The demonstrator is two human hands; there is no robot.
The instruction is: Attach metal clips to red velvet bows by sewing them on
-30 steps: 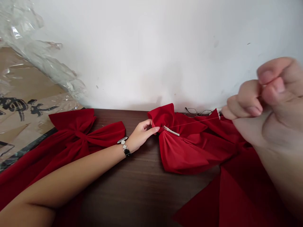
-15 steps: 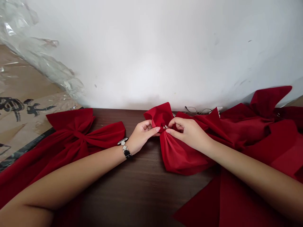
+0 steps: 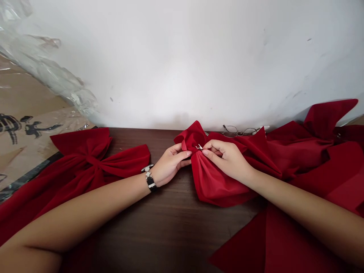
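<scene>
Leftmost, a brown cardboard box [image 3: 17, 91] with black brush-like writing leans into the frame, clear plastic wrap [image 3: 54, 72] trailing above it. Just right of that, a red velvet bow [image 3: 92, 161] lies spread at the left side of the dark table [image 3: 170, 227], partly hidden by the left forearm with its wristwatch [image 3: 151, 183]. Near the centre, the left hand [image 3: 171, 163] has its thumb and fingers closed on the left edge of a gathered red bow [image 3: 217, 182], at its pinched middle. That bow lies between the two hands, one loop standing up above them and a fuller one spreading below and to the right. At the gather a small metal clip [image 3: 199, 147] shows only its shiny end. The main change is on the right: a second ago the right hand [image 3: 229, 158] was raised at the right edge with a thread drawn taut from the gather; now it is down at the clip, thumb and fingers pinched on it, as far as the view shows, so close two-handed work at the gather seems to have replaced the long pull. I cannot make out the thread. Behind it sit eyeglasses [image 3: 231, 132] against the wall, and heaped red cloth [image 3: 301, 151] fills the right of the frame.
</scene>
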